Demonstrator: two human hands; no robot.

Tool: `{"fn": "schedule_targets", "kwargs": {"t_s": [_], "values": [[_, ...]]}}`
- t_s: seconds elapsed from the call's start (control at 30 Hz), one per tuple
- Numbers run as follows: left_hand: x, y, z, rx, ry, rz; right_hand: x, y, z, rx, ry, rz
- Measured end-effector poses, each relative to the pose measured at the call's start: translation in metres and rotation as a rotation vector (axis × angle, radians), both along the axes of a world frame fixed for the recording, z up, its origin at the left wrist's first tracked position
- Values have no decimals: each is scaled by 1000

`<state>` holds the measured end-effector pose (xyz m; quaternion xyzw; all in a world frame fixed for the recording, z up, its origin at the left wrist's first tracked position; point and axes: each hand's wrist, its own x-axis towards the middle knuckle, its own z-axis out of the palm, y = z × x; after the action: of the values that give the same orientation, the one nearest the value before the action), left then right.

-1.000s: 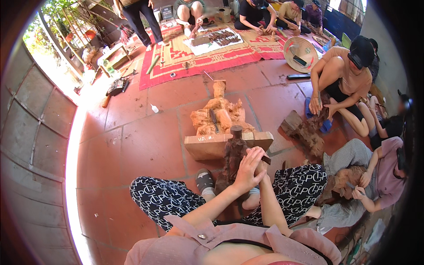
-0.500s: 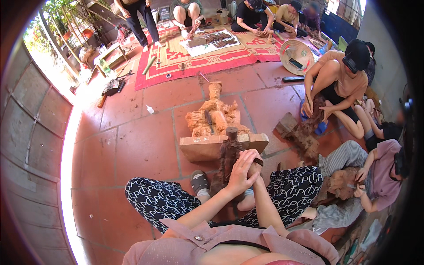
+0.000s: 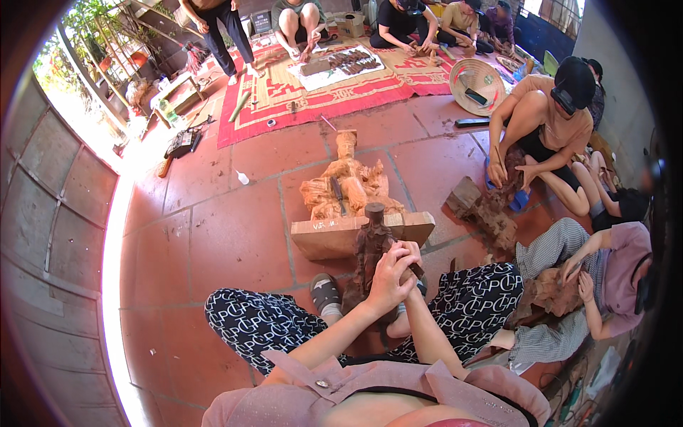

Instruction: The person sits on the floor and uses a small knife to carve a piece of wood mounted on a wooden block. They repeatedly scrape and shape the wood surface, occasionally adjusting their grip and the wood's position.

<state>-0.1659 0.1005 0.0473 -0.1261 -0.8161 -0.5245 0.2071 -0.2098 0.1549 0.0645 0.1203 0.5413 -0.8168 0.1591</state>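
Between my legs stands a dark brown carved statue point(image 3: 372, 245), upright, with a round capped top. My left hand point(image 3: 390, 281) is wrapped over my right hand point(image 3: 410, 282), both close against the statue's right side. Past the fingers of the right hand sticks out the end of a dark brown piece point(image 3: 417, 270); its kind is hidden by the hands. Fingers of both hands are bent and pressed together. Behind the dark statue a lighter orange-brown seated figure point(image 3: 348, 181) rests on a thick wooden block point(image 3: 320, 240), with a dark narrow tool point(image 3: 336, 191) leaning on it.
To the right a co-worker in a cap point(image 3: 562, 121) handles clay-like brown material beside a brown block point(image 3: 466, 196). Another co-worker point(image 3: 615, 277) sits nearer. A red patterned mat point(image 3: 249, 121), a conical hat point(image 3: 473, 78) and a white bottle point(image 3: 242, 177) lie farther off.
My left hand's fingers have gone from stretched out to bent around the right hand. Both hands shifted slightly lower. The near co-worker's hands at right also moved.
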Motion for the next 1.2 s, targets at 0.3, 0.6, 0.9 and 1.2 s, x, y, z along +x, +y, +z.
{"fn": "schedule_targets", "kwargs": {"t_s": [0.3,0.6,0.9,1.2], "values": [[0,4,-1,21,-6,37,-1,-2,-4,37,39,-8],[3,5,6,62,-15,48,-2,0,-6,74,64,-18],[3,3,4,70,-90,44,-7,-2,-10,113,114,-14],[6,2,2,50,-31,88,-21,-4,-13,132,158,1]]}}
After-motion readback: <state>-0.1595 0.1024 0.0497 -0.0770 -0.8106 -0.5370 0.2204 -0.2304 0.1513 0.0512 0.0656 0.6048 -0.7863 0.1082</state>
